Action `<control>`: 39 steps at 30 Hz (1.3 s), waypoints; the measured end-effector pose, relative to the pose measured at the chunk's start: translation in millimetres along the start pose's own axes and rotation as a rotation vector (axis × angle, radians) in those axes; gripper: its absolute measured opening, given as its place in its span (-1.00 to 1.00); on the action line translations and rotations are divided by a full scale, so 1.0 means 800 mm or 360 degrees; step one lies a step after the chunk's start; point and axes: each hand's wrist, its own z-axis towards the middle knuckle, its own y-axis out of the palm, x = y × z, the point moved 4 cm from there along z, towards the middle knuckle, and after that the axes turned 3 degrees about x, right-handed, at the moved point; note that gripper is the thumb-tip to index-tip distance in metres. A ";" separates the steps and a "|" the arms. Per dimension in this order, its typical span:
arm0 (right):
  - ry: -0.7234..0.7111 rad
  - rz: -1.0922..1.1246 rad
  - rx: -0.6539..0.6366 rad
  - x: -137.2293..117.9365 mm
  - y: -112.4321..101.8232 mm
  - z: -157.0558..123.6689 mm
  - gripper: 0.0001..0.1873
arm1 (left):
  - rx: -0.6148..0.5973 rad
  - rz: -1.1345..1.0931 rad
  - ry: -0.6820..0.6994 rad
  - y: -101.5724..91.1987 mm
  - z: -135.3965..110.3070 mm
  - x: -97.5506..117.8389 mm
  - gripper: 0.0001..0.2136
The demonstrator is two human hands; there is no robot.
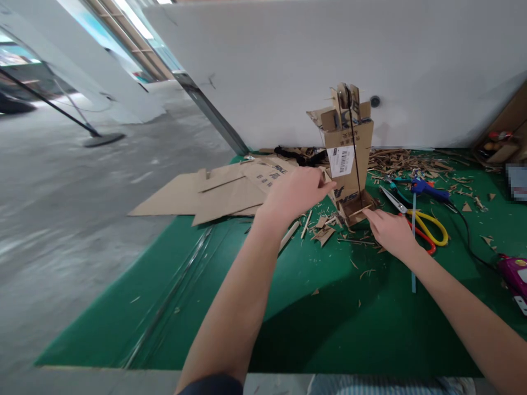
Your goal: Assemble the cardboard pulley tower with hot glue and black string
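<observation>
A tall cardboard model [349, 151] stands upright on the green mat [230, 307], with a white barcode label and a dark string running down its front. My left hand [297, 192] is closed against its left side, gripping it near the middle. My right hand [391, 230] rests at its base on the right, fingers together and touching the small cardboard tray at the bottom. Cardboard scraps [323, 230] lie between my hands.
Flat cardboard sheets [214, 192] hang over the mat's left edge. Scissors with yellow and red handles [424, 227], a blue glue gun [428, 189] with a black cord, a purple tool [514, 274] and a scrap pile [403, 162] lie right. A white wall stands behind.
</observation>
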 end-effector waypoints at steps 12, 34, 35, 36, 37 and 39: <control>-0.0045 0.0057 -0.0195 -0.003 0.002 0.003 -0.49 | -0.0397 0.0063 0.0353 0.068 -0.004 0.069 -0.78; 0.0018 0.0125 -0.0214 0.000 0.005 0.003 -0.64 | -0.0451 -0.0162 0.0488 0.108 0.015 0.072 -0.83; 0.0063 0.0115 -0.0215 0.001 0.006 0.001 -0.66 | -0.0452 -0.0148 0.0482 0.110 0.015 0.071 -0.85; 0.0106 0.0107 -0.0213 0.002 0.006 0.001 -0.67 | -0.0463 -0.0132 0.0484 0.112 0.016 0.069 -0.87; 0.0135 0.0105 -0.0206 0.003 0.007 0.000 -0.68 | -0.0482 -0.0122 0.0492 0.114 0.016 0.068 -0.89; 0.0141 0.0106 -0.0183 0.002 0.008 0.001 -0.68 | -0.0510 -0.0122 0.0520 0.115 0.017 0.066 -0.92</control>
